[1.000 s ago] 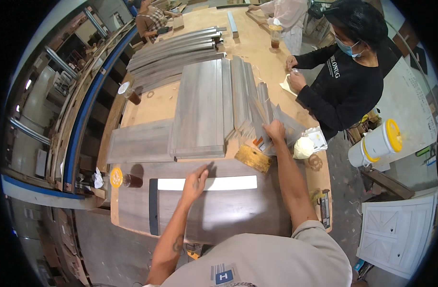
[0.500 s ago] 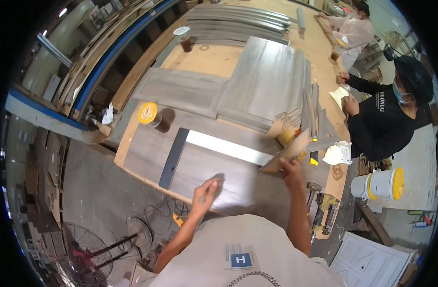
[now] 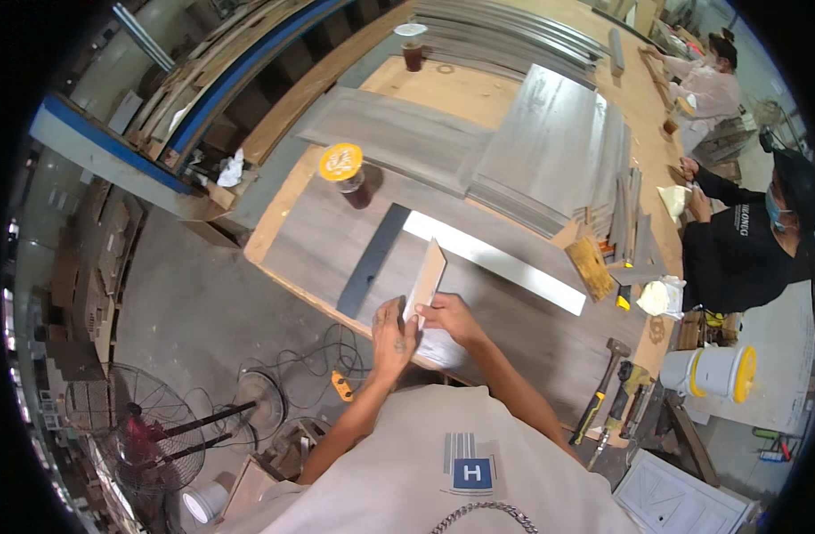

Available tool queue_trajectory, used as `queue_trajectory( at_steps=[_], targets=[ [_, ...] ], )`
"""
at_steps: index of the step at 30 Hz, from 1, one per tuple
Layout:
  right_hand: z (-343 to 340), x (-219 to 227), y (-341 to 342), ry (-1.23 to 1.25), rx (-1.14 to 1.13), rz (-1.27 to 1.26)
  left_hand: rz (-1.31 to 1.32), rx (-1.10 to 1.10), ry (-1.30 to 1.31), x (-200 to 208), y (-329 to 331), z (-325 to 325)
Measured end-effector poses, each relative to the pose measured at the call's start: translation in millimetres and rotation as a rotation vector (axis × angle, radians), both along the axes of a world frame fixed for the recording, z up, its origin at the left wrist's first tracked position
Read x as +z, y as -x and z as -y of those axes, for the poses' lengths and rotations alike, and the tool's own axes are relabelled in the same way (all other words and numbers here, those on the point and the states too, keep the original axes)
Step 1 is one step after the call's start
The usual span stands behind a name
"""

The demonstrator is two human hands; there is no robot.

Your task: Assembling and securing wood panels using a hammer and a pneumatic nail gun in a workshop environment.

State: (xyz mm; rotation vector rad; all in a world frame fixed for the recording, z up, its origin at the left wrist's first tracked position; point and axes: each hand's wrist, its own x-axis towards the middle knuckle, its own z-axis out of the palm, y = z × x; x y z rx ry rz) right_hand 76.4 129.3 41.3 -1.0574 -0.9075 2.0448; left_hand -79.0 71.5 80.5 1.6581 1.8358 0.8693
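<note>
Left hand (image 3: 394,341) and right hand (image 3: 454,318) are pinched on one slant-ended wooden strip (image 3: 429,274) near its close end, apparently so it is steadied above the grey panel (image 3: 510,311).

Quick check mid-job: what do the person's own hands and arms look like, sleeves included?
The left hand and right hand are bare, with no gloves or watch visible. A faint dark mark shows on the left hand. No sleeve covers the forearms. The shirt is pale beige with a blue square print.
</note>
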Motion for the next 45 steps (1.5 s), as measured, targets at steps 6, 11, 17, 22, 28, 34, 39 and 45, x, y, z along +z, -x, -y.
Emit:
queue_trajectory(
  at_steps=[6,11,17,22,28,34,39,45],
  targets=[
    [2.7,-5.5,52.5,-0.530,-0.013,0.899,-0.489,-0.166,-0.152,-37.5,50.8,7.7],
    [-21.4,-1.9,60.6,-1.029,-0.150,0.929,-0.619,-0.151,-0.119,-45.1,61.6,24.9],
    [-15.2,-4.5,74.2,-1.045,0.034,1.059,-0.642,-0.116,-0.190,-44.0,84.4,27.8],
    [-27.1,-7.5,74.7,-1.077,-0.011,1.081,-0.633,-0.062,-0.238,-41.6,95.4,3.1],
    [-41.6,-2.8,70.3,-1.077,0.000,1.073,-0.626,-0.141,-0.208,-44.9,110.5,1.1],
    [-47.2,1.0,56.5,-1.126,-0.011,1.073,-0.633,-0.274,-0.204,-42.8,109.9,-8.4],
    [-53.5,-5.2,74.0,-0.995,0.113,1.083,-0.610,-0.220,-0.209,-45.5,117.4,-1.2],
    [-67.2,18.5,5.0,-0.686,-0.031,0.602,-0.640,-0.218,-0.181,-36.8,100.9,-6.8]
  ],
)
